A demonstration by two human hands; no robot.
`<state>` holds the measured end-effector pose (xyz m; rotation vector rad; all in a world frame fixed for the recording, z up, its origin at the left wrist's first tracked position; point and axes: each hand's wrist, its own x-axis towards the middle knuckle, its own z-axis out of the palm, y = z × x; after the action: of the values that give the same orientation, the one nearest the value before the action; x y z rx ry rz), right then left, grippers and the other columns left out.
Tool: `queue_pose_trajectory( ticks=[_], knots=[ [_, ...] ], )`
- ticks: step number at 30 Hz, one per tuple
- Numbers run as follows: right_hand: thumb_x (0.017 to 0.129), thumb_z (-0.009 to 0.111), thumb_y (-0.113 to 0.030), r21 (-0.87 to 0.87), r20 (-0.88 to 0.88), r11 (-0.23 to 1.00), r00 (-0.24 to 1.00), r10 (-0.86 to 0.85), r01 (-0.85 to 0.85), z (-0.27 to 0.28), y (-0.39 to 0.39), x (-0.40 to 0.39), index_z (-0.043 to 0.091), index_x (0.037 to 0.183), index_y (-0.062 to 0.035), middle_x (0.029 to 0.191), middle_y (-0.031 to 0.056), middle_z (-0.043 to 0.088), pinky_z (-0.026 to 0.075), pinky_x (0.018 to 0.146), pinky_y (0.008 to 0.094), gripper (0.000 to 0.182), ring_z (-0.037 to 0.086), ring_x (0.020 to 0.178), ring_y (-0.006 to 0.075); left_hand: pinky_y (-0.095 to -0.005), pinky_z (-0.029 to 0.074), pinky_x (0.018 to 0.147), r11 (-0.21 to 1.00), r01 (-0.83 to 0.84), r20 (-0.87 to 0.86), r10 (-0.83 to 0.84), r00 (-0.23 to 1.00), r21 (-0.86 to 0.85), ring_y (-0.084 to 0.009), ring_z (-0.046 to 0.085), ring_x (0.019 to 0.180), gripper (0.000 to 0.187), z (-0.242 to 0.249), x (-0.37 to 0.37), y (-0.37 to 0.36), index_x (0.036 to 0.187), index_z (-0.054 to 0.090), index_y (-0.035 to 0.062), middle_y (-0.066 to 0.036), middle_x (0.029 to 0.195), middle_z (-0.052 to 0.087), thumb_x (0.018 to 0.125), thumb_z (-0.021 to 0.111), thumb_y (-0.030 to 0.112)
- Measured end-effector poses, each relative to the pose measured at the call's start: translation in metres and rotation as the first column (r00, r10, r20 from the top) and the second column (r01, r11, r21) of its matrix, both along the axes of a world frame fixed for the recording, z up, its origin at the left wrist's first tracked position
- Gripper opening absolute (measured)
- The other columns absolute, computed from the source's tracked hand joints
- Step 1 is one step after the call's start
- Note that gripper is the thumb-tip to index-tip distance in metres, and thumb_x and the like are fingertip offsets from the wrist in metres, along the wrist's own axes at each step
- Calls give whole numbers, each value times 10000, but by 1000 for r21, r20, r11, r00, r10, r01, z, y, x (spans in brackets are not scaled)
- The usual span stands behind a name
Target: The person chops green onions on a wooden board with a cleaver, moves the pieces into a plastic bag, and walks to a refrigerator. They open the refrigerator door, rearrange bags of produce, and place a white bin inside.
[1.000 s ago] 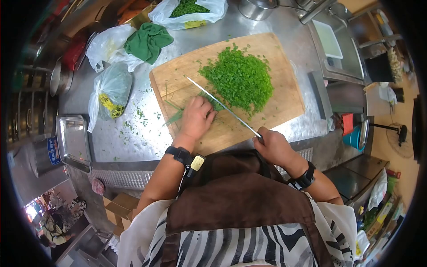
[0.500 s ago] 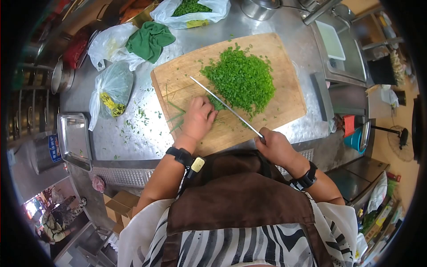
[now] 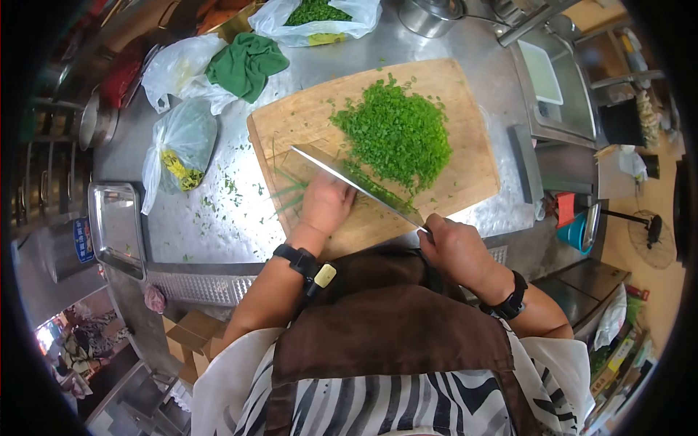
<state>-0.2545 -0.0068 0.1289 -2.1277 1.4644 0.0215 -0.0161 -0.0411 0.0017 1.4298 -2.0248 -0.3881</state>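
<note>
My right hand (image 3: 456,245) grips the handle of a long kitchen knife (image 3: 363,187). Its blade slants up to the left over a wooden cutting board (image 3: 443,80), its flat side partly showing. Close beside the blade, the fingers of my left hand (image 3: 327,203) are curled on a small bunch of scallions (image 3: 292,189), whose thin green ends stick out to the left. The blade hides some of my left fingertips. Beyond the knife lies a heap of finely chopped scallions (image 3: 396,131), with scattered bits around it.
A steel table (image 3: 211,243) carries the board. To the left are a tied plastic bag (image 3: 185,138), a green cloth (image 3: 247,65) and a metal tray (image 3: 116,243). A bag of chopped greens (image 3: 316,13) and a pot (image 3: 430,18) stand behind; a sink (image 3: 582,109) is at right.
The knife's tip has moved left and toward me, and more of the blade's flat side shows. My left hand has shifted slightly toward me, its fingers now partly behind the blade.
</note>
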Motion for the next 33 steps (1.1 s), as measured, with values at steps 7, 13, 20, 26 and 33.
queue_pose_trajectory(
  ticks=[7, 13, 20, 26, 33],
  knots=[
    [857, 580, -204, -7, 14, 1000, 1000, 19, -19, -42, -21, 13, 531, 813, 1, 714, 223, 628, 512, 627, 467, 215, 631, 683, 394, -412, 485, 722, 999, -43, -84, 42, 996, -12, -348, 567, 833, 134, -1, -1, -1, 824, 638, 10, -157, 875, 574, 720, 703, 66],
    [862, 570, -208, 32, 39, 999, 999, 1, -2, -3, -16, 7, 535, 803, 4, 699, 224, 623, 510, 623, 476, 223, 628, 668, 397, -414, 484, 726, 999, -39, -111, 43, 993, 36, -337, 559, 857, 136, 2, -1, 4, 826, 630, 6, -148, 906, 562, 719, 702, 49],
    [859, 567, -192, 56, -36, 998, 999, 6, -3, -30, -16, 10, 530, 817, 9, 703, 242, 620, 513, 625, 477, 209, 626, 666, 405, -408, 488, 738, 998, -33, -152, 23, 988, -62, -330, 564, 865, 138, -2, 0, 3, 821, 629, 10, -138, 897, 571, 707, 701, 43],
    [859, 572, -199, -11, 54, 1000, 999, 2, -1, -29, -25, 10, 528, 828, 3, 704, 239, 619, 505, 615, 476, 210, 621, 663, 404, -393, 489, 727, 997, -10, -173, -4, 985, -80, -318, 563, 849, 117, 0, 2, 3, 782, 608, 18, -122, 885, 576, 705, 694, 31],
    [857, 567, -193, 47, -51, 999, 999, 19, -17, -2, -10, 8, 527, 820, 1, 695, 231, 617, 508, 618, 472, 202, 622, 662, 401, -389, 487, 712, 994, -68, -132, 56, 990, -88, -312, 564, 827, 116, -6, 0, 6, 778, 603, 26, -115, 880, 577, 705, 693, 26]
  ],
)
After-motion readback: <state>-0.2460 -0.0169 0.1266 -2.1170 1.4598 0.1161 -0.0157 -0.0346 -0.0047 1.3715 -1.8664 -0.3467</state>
